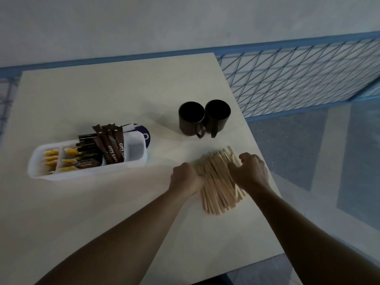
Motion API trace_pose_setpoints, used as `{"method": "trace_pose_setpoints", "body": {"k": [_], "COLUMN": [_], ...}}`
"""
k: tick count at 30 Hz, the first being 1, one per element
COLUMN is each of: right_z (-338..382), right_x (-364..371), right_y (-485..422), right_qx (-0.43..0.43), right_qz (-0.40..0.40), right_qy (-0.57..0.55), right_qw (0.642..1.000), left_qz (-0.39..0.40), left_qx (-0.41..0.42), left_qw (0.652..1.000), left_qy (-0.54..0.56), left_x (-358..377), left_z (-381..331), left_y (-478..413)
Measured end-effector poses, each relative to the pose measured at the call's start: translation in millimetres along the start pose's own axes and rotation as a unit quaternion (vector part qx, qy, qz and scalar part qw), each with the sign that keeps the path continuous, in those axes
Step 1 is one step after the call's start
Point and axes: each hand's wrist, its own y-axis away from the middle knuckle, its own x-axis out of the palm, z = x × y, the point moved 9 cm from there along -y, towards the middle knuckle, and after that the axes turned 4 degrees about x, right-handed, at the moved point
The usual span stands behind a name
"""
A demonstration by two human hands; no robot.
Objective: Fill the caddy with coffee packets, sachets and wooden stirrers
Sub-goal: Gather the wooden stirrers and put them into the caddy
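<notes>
A white plastic caddy [41, 175] lies on the table at the left. Its left compartments hold yellow sachets [51, 158], the middle ones dark coffee packets [87, 150] and brown stick packets [112, 145]; its right compartment [134, 150] looks bare. A heap of wooden stirrers [217, 186] lies near the table's right edge. My left hand [186, 177] grips the heap's left side with curled fingers. My right hand [249, 170] curls round its right side. The fingertips of both hands are hidden among the sticks.
Two dark mugs [203, 118] stand side by side behind the stirrers, handles toward me. A blue and white item [144, 132] lies behind the caddy. The table's right edge [265, 161] runs just beside my right hand. A blue wire grid [298, 79] stands beyond.
</notes>
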Motion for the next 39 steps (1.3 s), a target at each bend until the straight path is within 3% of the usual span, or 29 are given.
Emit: {"method": "trace_pose_setpoints", "body": {"k": [7,14,26,39], "right_z": [-5,3,12,13], "right_x": [16,27,25,23], "right_y": [-12,-11,-8,-6], "right_qx": [-0.013,-0.027,-0.016,0.005], "right_qz": [0.074,0.116,0.125,0.132], "right_qy": [0.038,-0.009,-0.076,-0.115], "right_qw": [0.996,0.993,0.989,0.985], "left_qz": [-0.044,-0.067,-0.086,-0.065], "left_qx": [-0.052,-0.05,-0.028,-0.054], "left_qw": [0.998,0.996,0.992,0.996], "left_qy": [0.005,-0.021,-0.084,-0.01], "left_x": [15,19,10,10], "left_z": [-12,-12,-12,-2], "left_y": [2,2,-1,-8]}}
